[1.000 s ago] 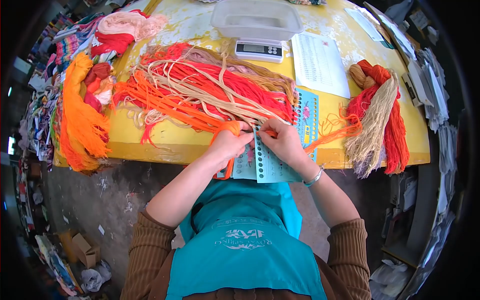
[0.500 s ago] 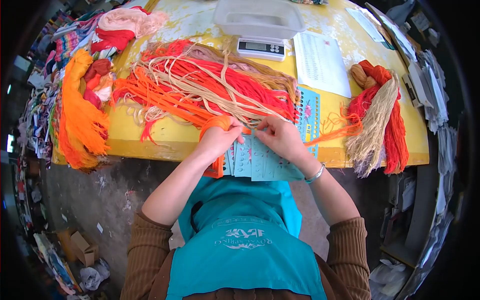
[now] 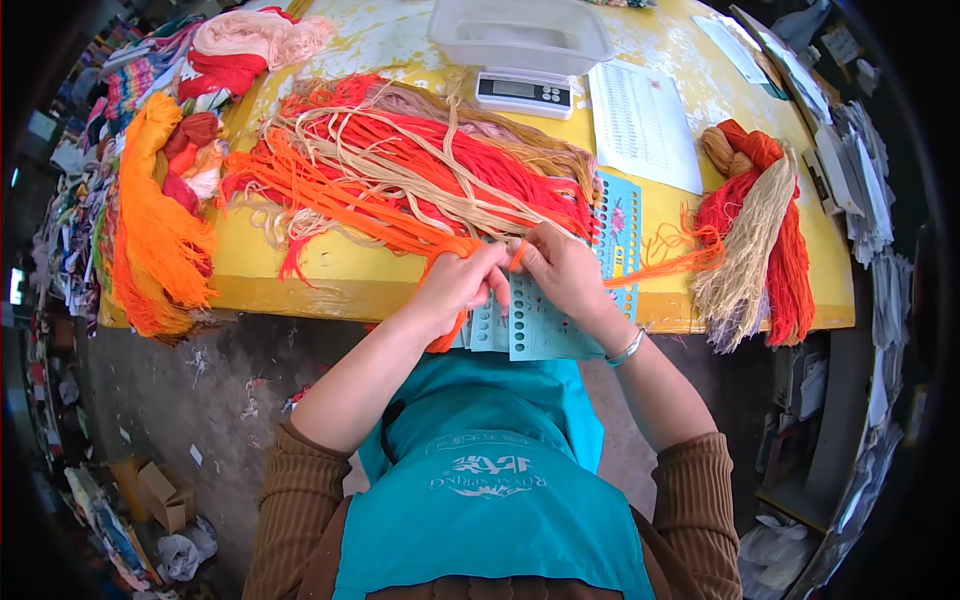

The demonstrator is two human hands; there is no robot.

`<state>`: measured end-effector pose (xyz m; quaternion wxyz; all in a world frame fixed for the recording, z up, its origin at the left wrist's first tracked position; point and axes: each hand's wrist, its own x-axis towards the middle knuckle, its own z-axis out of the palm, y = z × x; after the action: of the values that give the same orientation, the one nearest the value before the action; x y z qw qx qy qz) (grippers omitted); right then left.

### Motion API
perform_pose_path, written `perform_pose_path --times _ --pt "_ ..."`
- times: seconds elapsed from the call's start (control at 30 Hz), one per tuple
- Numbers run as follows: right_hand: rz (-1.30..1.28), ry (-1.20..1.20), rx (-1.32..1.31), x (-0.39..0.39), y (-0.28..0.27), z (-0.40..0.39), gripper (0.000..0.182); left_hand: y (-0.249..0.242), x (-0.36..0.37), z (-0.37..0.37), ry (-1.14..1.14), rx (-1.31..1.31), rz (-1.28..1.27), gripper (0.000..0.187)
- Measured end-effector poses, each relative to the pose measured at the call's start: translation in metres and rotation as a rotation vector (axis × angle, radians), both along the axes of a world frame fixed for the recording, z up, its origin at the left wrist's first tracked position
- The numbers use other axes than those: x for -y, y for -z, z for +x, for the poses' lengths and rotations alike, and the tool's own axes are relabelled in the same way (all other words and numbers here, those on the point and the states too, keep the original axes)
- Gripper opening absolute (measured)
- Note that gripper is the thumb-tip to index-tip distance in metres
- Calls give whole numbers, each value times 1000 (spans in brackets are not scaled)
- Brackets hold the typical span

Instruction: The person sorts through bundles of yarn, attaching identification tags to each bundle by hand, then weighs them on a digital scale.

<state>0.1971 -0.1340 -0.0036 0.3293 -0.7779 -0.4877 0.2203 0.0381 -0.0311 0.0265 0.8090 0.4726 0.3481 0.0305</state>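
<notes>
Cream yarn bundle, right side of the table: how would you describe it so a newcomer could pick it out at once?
On the yellow table, find the white printed sheet. Right of it, a yarn cluster hangs over the near edge. The cream bundle runs down its middle, pale between red yarn on its left and orange-red yarn on its right.

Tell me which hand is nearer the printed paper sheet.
Right. The right hand is below and slightly left of the printed paper sheet in view; the left hand is farther left, at the orange strands.
</notes>
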Motion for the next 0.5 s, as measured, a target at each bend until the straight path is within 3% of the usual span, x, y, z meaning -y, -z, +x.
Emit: perform_pose_path --times 0.03,0.1,0.13,0.2,0.33,0.4,0.47,0.5 --pt "-1 -1 1 0 -1 2 38 4 1 2 -1 1 -1 18" --pt "-11 -47 -115 1 -3 6 38 16 6 9 38 15 333 17" --pt "-12 -46 -113 2 -3 9 38 18 5 10 39 17 332 17" --pt "-93 -116 -316 3 -2 17 36 17 4 14 231 -28 581 15" --pt "-89 -153 -420 2 -5 16 37 11 5 19 335 -164 874 15" --pt "-148 -111 -274 0 -13 12 37 25 3 19 114 1 808 14" --pt "-127 -132 -192 0 -14 10 36 30 -26 6 92 39 -235 17" --pt "-103 -155 -112 1 -14 10 36 14 -31 -3 6 59 -348 24"
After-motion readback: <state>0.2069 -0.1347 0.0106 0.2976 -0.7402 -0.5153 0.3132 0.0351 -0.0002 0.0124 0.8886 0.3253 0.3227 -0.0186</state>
